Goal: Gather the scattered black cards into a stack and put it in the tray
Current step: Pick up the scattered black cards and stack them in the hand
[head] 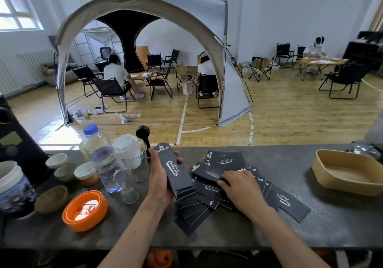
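Observation:
My left hand (159,176) grips a stack of long black cards (174,170) with white lettering, held tilted above the dark counter. Several more black cards (223,162) lie scattered and overlapping on the counter just right of the stack. My right hand (240,187) rests palm down on this loose pile, its fingertips pinching the edge of one card (207,173). One card (290,205) lies further out at the right of the pile. The tan tray (350,187) sits at the counter's right end, with nothing visible inside.
Left of the cards stand a water bottle (101,155), glass beakers (127,184), small ceramic cups (85,172), a brown bowl (51,198) and an orange lid (85,210). A black scoop (144,137) stands behind the stack. Beyond the counter are a tent (145,39), chairs and seated people.

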